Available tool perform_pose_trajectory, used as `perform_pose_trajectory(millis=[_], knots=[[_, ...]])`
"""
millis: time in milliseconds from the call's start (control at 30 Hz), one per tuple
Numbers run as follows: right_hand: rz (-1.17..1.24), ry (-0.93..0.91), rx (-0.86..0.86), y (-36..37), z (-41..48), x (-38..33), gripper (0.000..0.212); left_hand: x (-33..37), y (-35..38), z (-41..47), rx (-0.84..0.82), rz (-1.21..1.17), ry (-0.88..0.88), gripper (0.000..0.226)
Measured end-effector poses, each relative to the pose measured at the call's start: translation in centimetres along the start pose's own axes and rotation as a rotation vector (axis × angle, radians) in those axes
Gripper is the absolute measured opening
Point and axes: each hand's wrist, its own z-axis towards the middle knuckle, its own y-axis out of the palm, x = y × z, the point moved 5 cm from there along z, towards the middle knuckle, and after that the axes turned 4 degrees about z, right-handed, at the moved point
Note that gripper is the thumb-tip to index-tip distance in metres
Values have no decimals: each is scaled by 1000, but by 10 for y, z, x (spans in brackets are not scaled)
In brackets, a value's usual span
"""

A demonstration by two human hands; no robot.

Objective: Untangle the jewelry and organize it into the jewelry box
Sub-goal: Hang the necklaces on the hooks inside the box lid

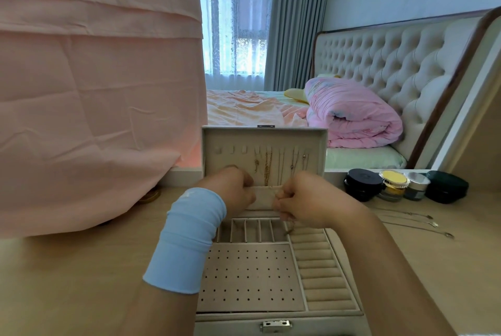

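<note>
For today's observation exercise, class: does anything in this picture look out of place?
Yes: thin necklaces lie loose on the table, right of the open jewelry box, while others hang inside its lid.

Soft daylight thru window (238, 18), slight blur, wide-angle bending at edges.

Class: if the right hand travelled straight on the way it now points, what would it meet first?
The right hand would first meet the pocket it seems to pinch, then the open lid behind it, where necklaces hang; depth is unclear.
</note>
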Motion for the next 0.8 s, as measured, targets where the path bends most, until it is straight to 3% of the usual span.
perform_pose_trajectory(millis=[200,333,567,800], knots=[[29,-122,198,-19,2,-17,14,1,4,1,-22,35,-5,36],[62,-214,271,-28,7,-33,22,-3,2,-1,-33,-19,-15,31],[78,-308,402,-36,27,-48,14,-7,0,-1,-49,-38,1,29],[-24,-191,250,0,44,-25,11,-10,3,4,-27,-68,17,30]])
